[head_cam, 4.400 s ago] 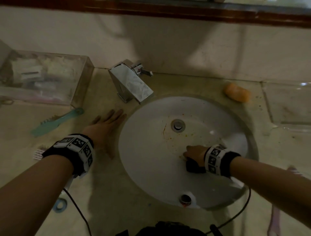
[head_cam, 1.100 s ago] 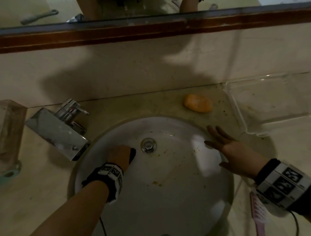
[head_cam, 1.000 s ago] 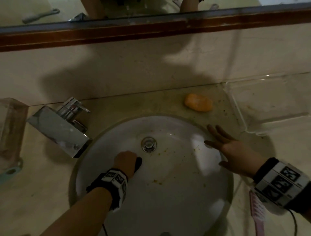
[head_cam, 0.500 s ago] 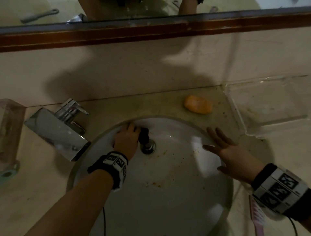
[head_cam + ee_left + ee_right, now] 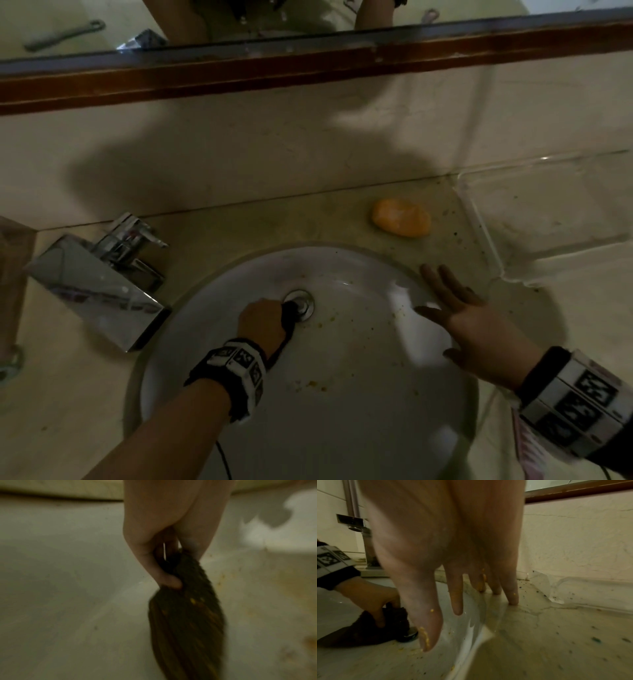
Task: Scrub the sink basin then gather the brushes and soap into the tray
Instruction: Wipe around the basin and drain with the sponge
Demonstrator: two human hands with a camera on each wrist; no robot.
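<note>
Left hand (image 5: 262,320) is gripping a dark scrubber (image 5: 289,320) beside the drain (image 5: 301,305) in the basin (image 5: 342,411); right hand (image 5: 479,329) is resting, fingers spread, on the speckled counter (image 5: 548,325). Soap (image 5: 401,218) is lying near the clear tray (image 5: 479,219).

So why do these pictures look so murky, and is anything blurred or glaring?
Head view: dim room, broad shadow on the wall, bright glare patches on the sink basin. Left wrist view: the dark scrubber in the left hand is smeared by motion blur. Right wrist view: the right hand looms soft and stretched by the wide lens.
</note>
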